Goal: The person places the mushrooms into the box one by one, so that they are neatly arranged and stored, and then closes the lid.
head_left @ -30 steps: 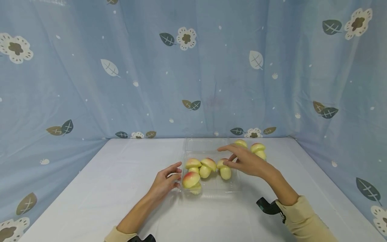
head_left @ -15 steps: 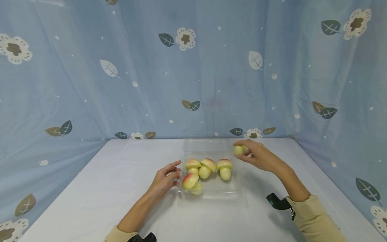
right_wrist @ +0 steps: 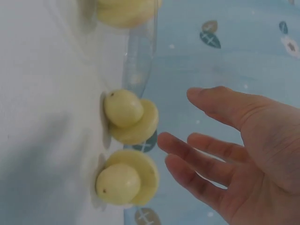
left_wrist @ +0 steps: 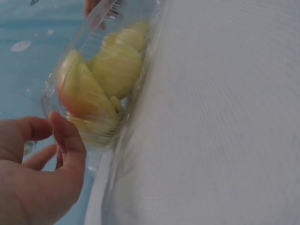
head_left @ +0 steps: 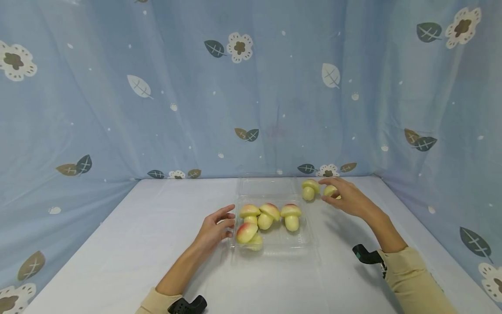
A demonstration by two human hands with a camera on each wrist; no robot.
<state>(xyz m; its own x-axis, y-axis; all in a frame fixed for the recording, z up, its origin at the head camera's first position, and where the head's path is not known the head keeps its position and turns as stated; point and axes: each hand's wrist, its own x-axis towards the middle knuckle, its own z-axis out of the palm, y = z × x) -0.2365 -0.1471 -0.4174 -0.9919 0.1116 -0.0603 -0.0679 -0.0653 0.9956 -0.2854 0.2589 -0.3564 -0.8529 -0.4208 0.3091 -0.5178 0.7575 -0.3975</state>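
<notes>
1. Outer mushroom-shaped piece [right_wrist: 126,178]: on table [head_left: 274,288], beside its twin [head_left: 308,193]. Probably light, smooth, slippery; softness unclear. Take its stem.
2. Your right hand [head_left: 347,196]: fingers spread near it, not pinching.
3. Your left hand [head_left: 211,229]: fingers loosely bent beside clear box [head_left: 278,240]; contact unclear.
4. Versus half-second ago: right hand's shifted from twin to outer piece.

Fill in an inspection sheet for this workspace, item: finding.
Surface: white tabletop, smooth.
Job's things: clear container, lid open behind; four yellow mushroom-shaped pieces inside, two more outside, beyond its right side.
Clutter: nothing seen.
Hands: left hand at the container's left side, grip unclear; right hand open beside the rightmost piece, not holding it.
Cables: nothing seen.
Surroundings: blue cloth with leaf and flower print.
</notes>
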